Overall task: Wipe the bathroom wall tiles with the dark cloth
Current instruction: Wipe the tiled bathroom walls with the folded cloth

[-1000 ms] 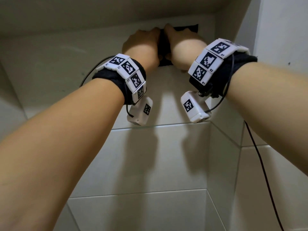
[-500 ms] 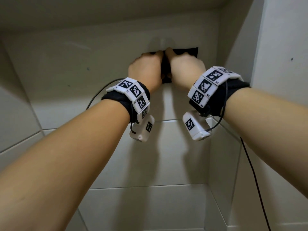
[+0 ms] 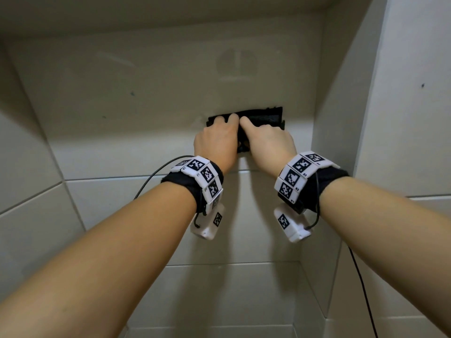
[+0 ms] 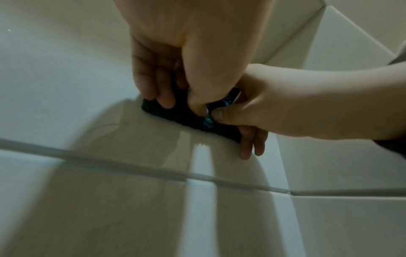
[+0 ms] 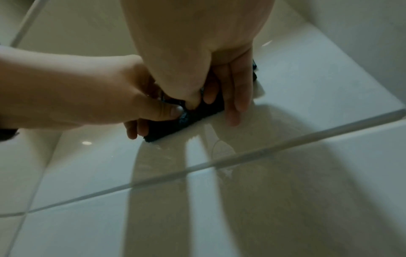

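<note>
A folded dark cloth (image 3: pixel 264 118) lies flat against the top beige wall tile (image 3: pixel 146 106), close to the right corner. My left hand (image 3: pixel 217 140) covers its left half and my right hand (image 3: pixel 266 140) its right half, side by side. In the left wrist view the cloth (image 4: pixel 175 113) sits under my left fingers (image 4: pixel 162 97), and both thumbs pinch a bunched fold at its near edge. The right wrist view shows my right fingers (image 5: pixel 236 107) laid over the cloth (image 5: pixel 167 128), with the tips on the tile beyond it.
A faint damp patch (image 3: pixel 236 65) marks the tile above the cloth. The side wall (image 3: pixel 402 118) juts out just right of my right hand. A grout line (image 3: pixel 109 178) runs below the hands. A black cable (image 3: pixel 362 289) hangs from my right wrist.
Both hands have slid the cloth down the top tile, away from the ceiling edge and towards the grout line. They stay side by side on it.
</note>
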`<state>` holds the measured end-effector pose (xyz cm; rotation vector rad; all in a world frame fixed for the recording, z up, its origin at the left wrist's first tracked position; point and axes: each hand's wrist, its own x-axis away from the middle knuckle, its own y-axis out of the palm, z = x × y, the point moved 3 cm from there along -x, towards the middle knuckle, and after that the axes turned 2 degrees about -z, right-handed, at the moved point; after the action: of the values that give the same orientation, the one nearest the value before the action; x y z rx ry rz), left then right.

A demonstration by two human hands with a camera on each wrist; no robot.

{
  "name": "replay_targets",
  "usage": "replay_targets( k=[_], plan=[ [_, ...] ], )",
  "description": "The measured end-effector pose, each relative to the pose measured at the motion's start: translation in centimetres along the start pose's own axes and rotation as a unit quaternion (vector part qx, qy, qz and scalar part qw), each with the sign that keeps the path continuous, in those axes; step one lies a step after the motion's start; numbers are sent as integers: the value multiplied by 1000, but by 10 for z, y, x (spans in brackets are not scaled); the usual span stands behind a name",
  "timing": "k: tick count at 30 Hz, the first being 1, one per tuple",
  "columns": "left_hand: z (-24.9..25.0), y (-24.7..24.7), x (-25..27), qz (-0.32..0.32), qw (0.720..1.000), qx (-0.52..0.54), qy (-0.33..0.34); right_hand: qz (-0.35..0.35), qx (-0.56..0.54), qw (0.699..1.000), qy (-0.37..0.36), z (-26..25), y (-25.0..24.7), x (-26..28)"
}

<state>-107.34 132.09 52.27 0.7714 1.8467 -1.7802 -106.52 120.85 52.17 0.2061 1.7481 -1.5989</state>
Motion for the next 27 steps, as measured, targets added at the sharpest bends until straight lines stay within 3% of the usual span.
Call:
replay_targets(
  k=[9, 18, 27],
  plan=[
    [-3, -7, -10, 1, 1000, 9, -13, 23, -51, 998, 15, 9, -8, -19],
    [-26, -65, -63, 63, 997, 33, -34, 90, -123, 988, -26, -4, -73, -71],
    [-24, -61, -63, 73, 995, 32, -61, 62, -104, 992, -26, -2, -67, -75]
  ],
)
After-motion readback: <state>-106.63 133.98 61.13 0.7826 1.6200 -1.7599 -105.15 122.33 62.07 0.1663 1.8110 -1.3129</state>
